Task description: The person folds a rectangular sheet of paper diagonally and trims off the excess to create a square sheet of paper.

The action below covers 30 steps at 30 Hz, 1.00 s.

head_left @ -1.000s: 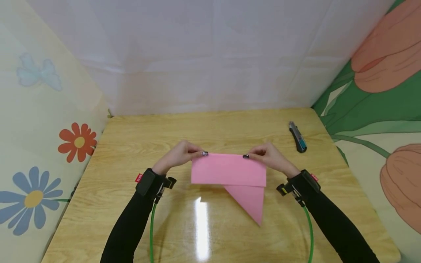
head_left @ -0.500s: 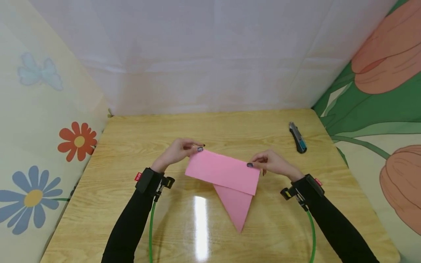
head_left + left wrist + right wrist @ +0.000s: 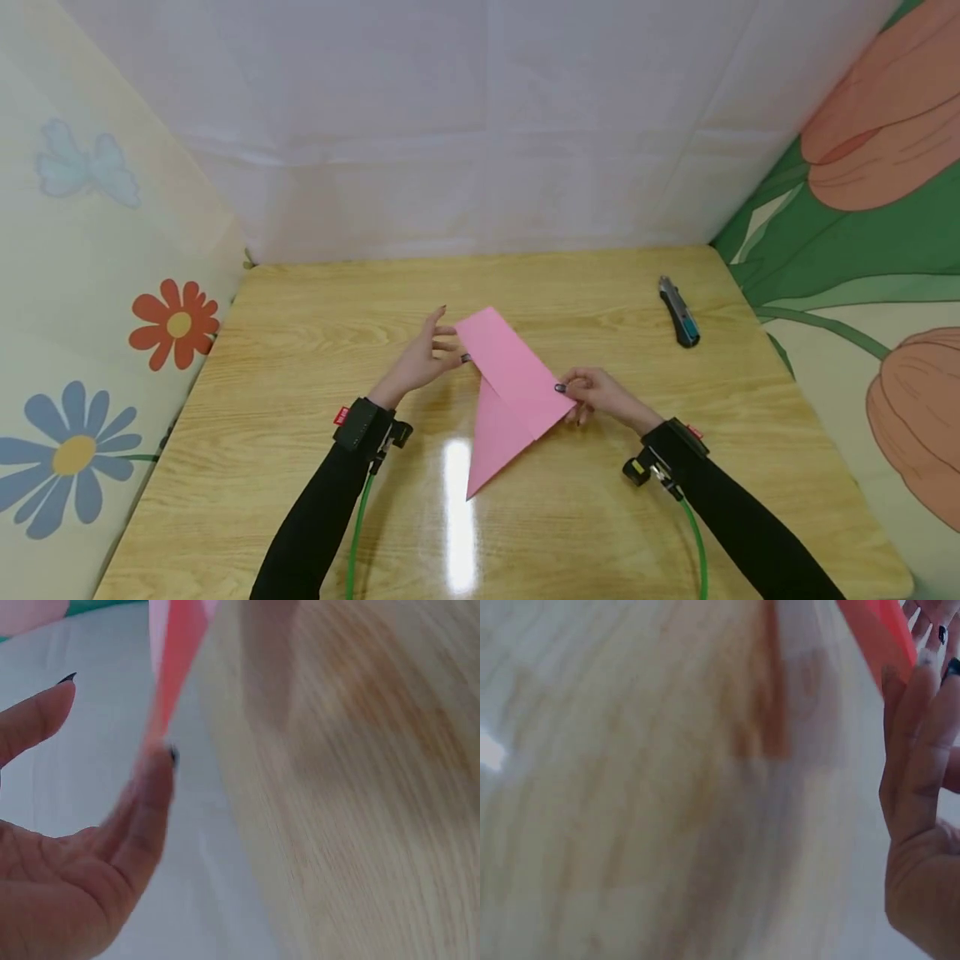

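Observation:
A folded sheet of pink paper is held tilted above the table, a broad band across its upper part and a pointed flap hanging toward the front. At its lower right corner, my right hand pinches the paper between thumb and fingers. My left hand is by the upper left edge with its fingers spread; in the left wrist view a fingertip touches the edge of the paper. Only part of the paper shows in the right wrist view, at the top right.
A utility knife lies at the back right of the wooden table. Behind the table hangs a white cloth. Flower-patterned panels stand on both sides, and a green cable runs from each wrist camera.
The paper has turned clockwise, its pointed flap swinging from right to left. My left hand has loosened its pinch and spread its fingers. The right hand has moved lower, still pinching a corner.

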### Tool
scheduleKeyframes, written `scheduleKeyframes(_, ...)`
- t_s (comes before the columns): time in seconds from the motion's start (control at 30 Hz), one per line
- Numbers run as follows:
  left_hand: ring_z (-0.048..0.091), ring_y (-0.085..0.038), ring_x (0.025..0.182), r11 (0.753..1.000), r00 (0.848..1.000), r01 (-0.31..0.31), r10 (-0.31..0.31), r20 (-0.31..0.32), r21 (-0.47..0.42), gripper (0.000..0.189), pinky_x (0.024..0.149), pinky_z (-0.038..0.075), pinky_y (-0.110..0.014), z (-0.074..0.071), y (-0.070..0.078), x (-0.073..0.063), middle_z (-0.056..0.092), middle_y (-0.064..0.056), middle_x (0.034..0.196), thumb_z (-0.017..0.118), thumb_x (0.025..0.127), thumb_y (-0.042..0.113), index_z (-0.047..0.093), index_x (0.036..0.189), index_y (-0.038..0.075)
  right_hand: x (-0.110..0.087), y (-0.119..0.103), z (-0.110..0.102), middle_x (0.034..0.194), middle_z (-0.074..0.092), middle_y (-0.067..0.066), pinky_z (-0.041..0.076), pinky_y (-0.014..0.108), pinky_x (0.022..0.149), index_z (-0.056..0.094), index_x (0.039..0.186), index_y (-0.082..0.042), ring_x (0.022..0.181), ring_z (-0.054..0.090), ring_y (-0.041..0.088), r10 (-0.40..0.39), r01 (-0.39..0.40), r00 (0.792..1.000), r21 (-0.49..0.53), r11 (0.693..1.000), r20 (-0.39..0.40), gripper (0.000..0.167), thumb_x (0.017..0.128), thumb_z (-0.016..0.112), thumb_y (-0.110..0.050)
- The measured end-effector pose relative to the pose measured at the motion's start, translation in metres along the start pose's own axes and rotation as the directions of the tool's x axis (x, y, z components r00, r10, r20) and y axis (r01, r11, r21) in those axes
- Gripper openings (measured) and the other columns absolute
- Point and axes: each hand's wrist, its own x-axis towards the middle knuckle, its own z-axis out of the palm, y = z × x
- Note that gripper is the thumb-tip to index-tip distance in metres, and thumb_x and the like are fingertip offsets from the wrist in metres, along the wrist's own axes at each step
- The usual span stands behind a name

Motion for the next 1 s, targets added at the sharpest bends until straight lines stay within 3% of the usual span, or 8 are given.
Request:
scheduleKeyframes(0.13, 0.039, -0.044, 0.124, 0.971, 0.992, -0.125, 0.128, -0.002, 0.205, 0.071, 0.098, 0.041, -0.053, 0.024, -0.005, -0.003, 0.03, -0.03, 0.141, 0.063, 0.088, 0.005, 0.022, 0.146, -0.003, 0.003, 0.009, 0.011, 0.073, 0.067, 0.019, 0.056, 0.026, 0.054, 0.043, 0.111, 0.02, 0.057, 0.065, 0.012, 0.04, -0.036, 0.999, 0.086, 0.996, -0.036, 0.024, 0.093, 0.042, 0.005)
scheduleKeyframes(0.2, 0.036, -0.045, 0.126, 0.929, 0.983, -0.182, 0.174, 0.054, 0.321, 0.067, 0.101, 0.037, -0.054, 0.038, -0.006, -0.006, 0.03, -0.03, 0.141, 0.065, 0.088, 0.01, 0.03, 0.144, -0.002, 0.005, 0.013, 0.017, 0.073, 0.067, 0.02, 0.056, 0.026, 0.055, 0.042, 0.111, 0.02, 0.057, 0.065, 0.013, 0.076, -0.069, 0.996, 0.117, 0.991, -0.051, 0.023, 0.093, 0.042, 0.005)
scheduleKeyframes(0.3, 0.034, -0.044, 0.129, 0.84, 0.961, -0.273, 0.218, 0.169, 0.469, 0.065, 0.105, 0.032, -0.054, 0.059, -0.007, -0.012, 0.032, -0.032, 0.141, 0.067, 0.087, 0.018, 0.037, 0.141, 0.0, 0.009, 0.016, 0.024, 0.07, 0.067, 0.019, 0.056, 0.026, 0.053, 0.043, 0.109, 0.017, 0.055, 0.065, 0.014, 0.128, -0.119, 0.989, 0.129, 0.985, -0.069, 0.02, 0.094, 0.043, 0.003)
scheduleKeyframes(0.43, 0.032, -0.045, 0.131, 0.735, 0.936, -0.339, 0.2, 0.289, 0.587, 0.062, 0.107, 0.03, -0.052, 0.081, -0.006, -0.023, 0.029, -0.034, 0.142, 0.064, 0.089, 0.023, 0.038, 0.141, 0.001, 0.011, 0.019, 0.027, 0.066, 0.066, 0.016, 0.055, 0.025, 0.05, 0.044, 0.105, 0.014, 0.051, 0.064, 0.013, 0.169, -0.161, 0.982, 0.091, 0.983, -0.085, 0.017, 0.094, 0.045, 0.001)
scheduleKeyframes(0.57, 0.025, -0.047, 0.134, 0.656, 0.939, -0.316, 0.114, 0.324, 0.685, 0.055, 0.109, 0.027, -0.053, 0.094, -0.009, -0.032, 0.023, -0.035, 0.145, 0.053, 0.096, 0.025, 0.036, 0.144, 0.004, 0.012, 0.02, 0.027, 0.063, 0.065, 0.012, 0.054, 0.024, 0.048, 0.047, 0.102, 0.012, 0.049, 0.062, 0.013, 0.206, -0.203, 0.975, 0.044, 0.978, -0.087, 0.014, 0.094, 0.044, 0.0)
scheduleKeyframes(0.8, 0.011, -0.044, 0.139, 0.648, 0.953, -0.23, 0.0, 0.303, 0.726, 0.052, 0.112, 0.016, -0.054, 0.104, -0.015, -0.038, 0.012, -0.031, 0.15, 0.042, 0.1, 0.026, 0.031, 0.147, 0.007, 0.008, 0.019, 0.019, 0.06, 0.063, 0.009, 0.052, 0.023, 0.045, 0.049, 0.103, 0.013, 0.049, 0.061, 0.012, 0.198, -0.198, 0.98, -0.025, 0.98, -0.026, 0.017, 0.095, 0.045, -0.002)
scheduleKeyframes(0.9, 0.01, -0.043, 0.139, 0.642, 0.954, -0.221, -0.014, 0.3, 0.735, 0.052, 0.113, 0.014, -0.052, 0.104, -0.016, -0.039, 0.011, -0.03, 0.151, 0.041, 0.1, 0.026, 0.029, 0.147, 0.007, 0.003, 0.014, 0.003, 0.061, 0.064, 0.008, 0.051, 0.021, 0.045, 0.049, 0.105, 0.015, 0.049, 0.06, 0.011, 0.187, -0.187, 0.982, -0.07, 0.98, -0.012, 0.021, 0.095, 0.044, -0.003)
scheduleKeyframes(1.0, 0.009, -0.042, 0.14, 0.639, 0.953, -0.222, -0.018, 0.303, 0.737, 0.052, 0.113, 0.014, -0.052, 0.103, -0.016, -0.039, 0.011, -0.029, 0.151, 0.041, 0.1, 0.027, 0.028, 0.148, 0.008, -0.001, 0.007, -0.023, 0.063, 0.065, 0.006, 0.05, 0.021, 0.046, 0.047, 0.11, 0.016, 0.05, 0.06, 0.009, 0.184, -0.191, 0.981, -0.122, 0.974, -0.068, 0.025, 0.095, 0.042, -0.004)
